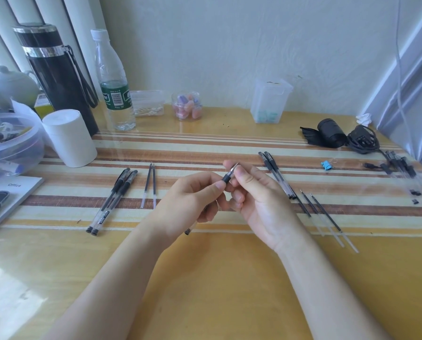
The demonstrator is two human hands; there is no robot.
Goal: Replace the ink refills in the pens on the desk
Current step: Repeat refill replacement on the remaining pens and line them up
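Note:
I hold one clear pen [227, 177] with a black grip above the middle of the desk. My left hand [188, 204] grips its barrel, whose rear end pokes out below the palm. My right hand [251, 192] pinches the metal tip section between thumb and fingers. Two capped pens [112, 200] lie side by side at the left, with two refills [149, 185] next to them. Two more pens [276, 173] lie at the right, beside three refills [327, 217].
A white cylinder [69, 138], black flask [55, 74], water bottle [113, 82] and plastic bowl [11, 143] crowd the left. A notebook [9, 200] lies at the left edge. Small jars stand by the wall. A blue binder clip [326, 165], black cables [362, 141] and more pens [406, 173] sit far right.

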